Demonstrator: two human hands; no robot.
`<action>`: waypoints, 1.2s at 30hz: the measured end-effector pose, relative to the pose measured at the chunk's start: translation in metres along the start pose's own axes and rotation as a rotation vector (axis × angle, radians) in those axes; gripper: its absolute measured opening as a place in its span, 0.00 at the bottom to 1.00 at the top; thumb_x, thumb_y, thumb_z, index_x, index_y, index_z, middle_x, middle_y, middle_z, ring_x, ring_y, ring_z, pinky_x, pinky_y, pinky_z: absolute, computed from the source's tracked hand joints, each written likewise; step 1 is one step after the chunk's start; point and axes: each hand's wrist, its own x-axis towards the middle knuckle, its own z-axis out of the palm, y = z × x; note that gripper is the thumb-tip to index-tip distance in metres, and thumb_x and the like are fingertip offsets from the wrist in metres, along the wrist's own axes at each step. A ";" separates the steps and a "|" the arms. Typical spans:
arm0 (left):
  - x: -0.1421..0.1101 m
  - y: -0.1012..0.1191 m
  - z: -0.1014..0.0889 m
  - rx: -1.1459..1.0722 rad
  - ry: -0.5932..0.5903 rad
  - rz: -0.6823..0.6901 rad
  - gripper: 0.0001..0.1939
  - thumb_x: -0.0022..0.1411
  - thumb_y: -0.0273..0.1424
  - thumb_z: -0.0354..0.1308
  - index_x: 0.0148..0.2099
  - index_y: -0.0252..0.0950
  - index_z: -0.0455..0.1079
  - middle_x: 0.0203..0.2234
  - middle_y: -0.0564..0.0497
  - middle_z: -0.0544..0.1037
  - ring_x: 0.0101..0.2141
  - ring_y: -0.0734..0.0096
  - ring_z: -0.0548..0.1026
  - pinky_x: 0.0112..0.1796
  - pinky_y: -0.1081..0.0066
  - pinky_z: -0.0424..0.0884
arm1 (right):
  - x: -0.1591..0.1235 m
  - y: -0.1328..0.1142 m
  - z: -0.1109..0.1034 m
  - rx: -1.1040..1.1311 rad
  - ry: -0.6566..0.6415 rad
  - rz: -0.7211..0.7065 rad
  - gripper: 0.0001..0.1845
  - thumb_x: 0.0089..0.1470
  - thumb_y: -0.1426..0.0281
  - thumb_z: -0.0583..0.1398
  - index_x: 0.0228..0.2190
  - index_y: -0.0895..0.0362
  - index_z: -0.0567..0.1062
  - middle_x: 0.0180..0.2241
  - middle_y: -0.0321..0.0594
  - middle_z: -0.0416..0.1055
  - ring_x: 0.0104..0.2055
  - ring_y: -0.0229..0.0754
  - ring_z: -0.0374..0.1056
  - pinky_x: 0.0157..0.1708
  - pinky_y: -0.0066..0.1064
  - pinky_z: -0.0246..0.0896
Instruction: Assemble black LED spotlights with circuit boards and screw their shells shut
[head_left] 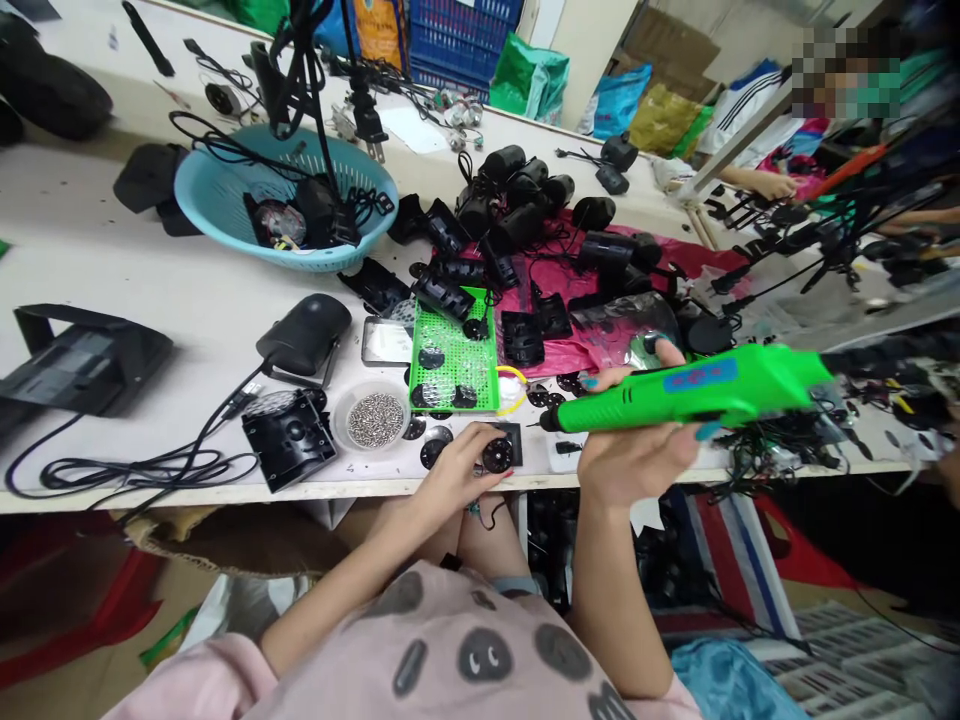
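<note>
Two hands, right hand (637, 450) gripping green screwdriver (697, 388), left hand (457, 475) on black disc (497, 455), screw bowl (375, 418) near.

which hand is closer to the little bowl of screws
Left. The left hand rests just right of the bowl of screws; the right hand holds the green screwdriver farther right.

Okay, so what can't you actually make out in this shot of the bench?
Head view only:
- Small black round part: the left hand fingers cover part of it; its detail is too small to read.
- Green electric screwdriver in the right hand: its bit tip is tiny and dark, and its rear end blurs.
- Screws in the clear dish: too small to tell the type.
- Right edge: smeared by blur.
</note>
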 end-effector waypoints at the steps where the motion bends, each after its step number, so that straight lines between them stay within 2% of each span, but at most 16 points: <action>1: 0.001 0.003 0.000 -0.016 0.020 -0.038 0.21 0.60 0.34 0.67 0.54 0.39 0.70 0.47 0.44 0.76 0.49 0.59 0.76 0.50 0.61 0.72 | 0.002 0.002 -0.002 0.058 0.049 0.024 0.38 0.65 0.50 0.29 0.63 0.56 0.55 0.45 0.52 0.68 0.46 0.56 0.72 0.44 0.49 0.67; 3: 0.003 0.010 0.000 -0.070 0.061 -0.140 0.20 0.54 0.36 0.71 0.48 0.38 0.73 0.42 0.46 0.78 0.44 0.59 0.77 0.46 0.63 0.72 | -0.004 0.005 -0.006 0.105 0.132 0.072 0.31 0.66 0.54 0.44 0.63 0.55 0.55 0.53 0.53 0.66 0.56 0.57 0.67 0.51 0.50 0.65; 5: 0.004 0.017 -0.001 -0.188 0.076 -0.269 0.21 0.50 0.37 0.73 0.45 0.38 0.73 0.38 0.49 0.80 0.39 0.61 0.77 0.42 0.65 0.72 | -0.021 0.005 -0.012 0.001 0.168 0.063 0.33 0.62 0.61 0.56 0.65 0.53 0.54 0.62 0.54 0.58 0.65 0.56 0.58 0.58 0.53 0.60; 7: 0.004 0.023 -0.003 -0.336 0.075 -0.388 0.21 0.49 0.36 0.73 0.44 0.36 0.73 0.34 0.50 0.79 0.35 0.65 0.77 0.37 0.69 0.71 | -0.045 0.003 -0.020 -0.131 0.122 -0.016 0.32 0.59 0.69 0.61 0.62 0.51 0.59 0.60 0.52 0.60 0.64 0.53 0.58 0.59 0.52 0.59; 9: 0.003 0.028 -0.005 -0.433 0.067 -0.458 0.19 0.50 0.37 0.71 0.42 0.36 0.72 0.31 0.51 0.78 0.32 0.67 0.75 0.33 0.70 0.70 | -0.070 0.000 -0.028 -0.168 -0.092 -0.070 0.21 0.58 0.76 0.60 0.53 0.50 0.70 0.49 0.47 0.69 0.54 0.48 0.67 0.53 0.46 0.65; 11: 0.001 0.032 -0.007 -0.453 0.057 -0.494 0.17 0.53 0.38 0.68 0.43 0.35 0.73 0.30 0.51 0.77 0.30 0.68 0.74 0.30 0.71 0.68 | -0.088 -0.003 -0.032 -0.146 -0.350 -0.060 0.15 0.59 0.79 0.59 0.45 0.52 0.75 0.41 0.43 0.71 0.46 0.44 0.70 0.46 0.39 0.69; 13: 0.000 0.037 -0.009 -0.440 0.045 -0.526 0.17 0.56 0.39 0.65 0.44 0.35 0.74 0.29 0.51 0.77 0.27 0.69 0.72 0.28 0.71 0.67 | -0.099 -0.004 -0.033 -0.131 -0.439 -0.027 0.13 0.59 0.79 0.59 0.43 0.53 0.76 0.39 0.43 0.72 0.43 0.43 0.71 0.43 0.36 0.70; 18: -0.003 0.051 -0.007 -0.518 -0.031 -0.593 0.20 0.57 0.46 0.64 0.43 0.35 0.73 0.24 0.55 0.72 0.21 0.74 0.67 0.24 0.73 0.64 | -0.101 0.001 -0.027 -0.158 -0.324 -0.077 0.10 0.58 0.79 0.61 0.38 0.53 0.78 0.35 0.40 0.74 0.38 0.40 0.72 0.38 0.33 0.71; 21: -0.004 0.056 -0.005 -0.618 -0.010 -0.632 0.23 0.59 0.52 0.60 0.36 0.35 0.71 0.23 0.56 0.71 0.21 0.76 0.66 0.24 0.74 0.64 | -0.097 0.004 -0.027 -0.147 -0.296 -0.121 0.12 0.58 0.81 0.61 0.39 0.53 0.78 0.34 0.39 0.75 0.37 0.41 0.72 0.37 0.33 0.71; 23: -0.005 0.056 -0.006 -0.603 0.009 -0.637 0.23 0.60 0.52 0.60 0.33 0.35 0.70 0.22 0.56 0.70 0.21 0.76 0.66 0.24 0.74 0.64 | -0.095 0.004 -0.027 -0.163 -0.317 -0.168 0.13 0.58 0.81 0.59 0.39 0.53 0.78 0.34 0.40 0.74 0.37 0.41 0.71 0.36 0.34 0.71; 28: -0.010 0.058 -0.014 -0.506 0.096 -0.648 0.24 0.56 0.52 0.64 0.38 0.35 0.72 0.19 0.57 0.72 0.19 0.74 0.69 0.22 0.74 0.66 | -0.094 0.005 -0.025 -0.204 -0.449 -0.203 0.10 0.61 0.79 0.58 0.37 0.54 0.78 0.33 0.42 0.73 0.36 0.41 0.71 0.36 0.34 0.72; 32: -0.021 0.063 -0.028 -0.621 0.138 -0.677 0.28 0.57 0.54 0.62 0.41 0.32 0.74 0.19 0.53 0.75 0.21 0.72 0.73 0.26 0.72 0.71 | -0.095 0.005 -0.018 -0.159 -0.391 -0.188 0.10 0.61 0.78 0.58 0.34 0.54 0.77 0.32 0.41 0.73 0.35 0.40 0.72 0.35 0.33 0.72; 36: -0.034 0.066 -0.044 -0.833 0.239 -0.688 0.28 0.59 0.52 0.63 0.44 0.29 0.78 0.27 0.45 0.81 0.30 0.69 0.78 0.34 0.71 0.75 | -0.092 0.002 -0.009 -0.077 -0.337 -0.120 0.10 0.60 0.80 0.59 0.32 0.54 0.76 0.31 0.38 0.73 0.33 0.40 0.72 0.33 0.32 0.72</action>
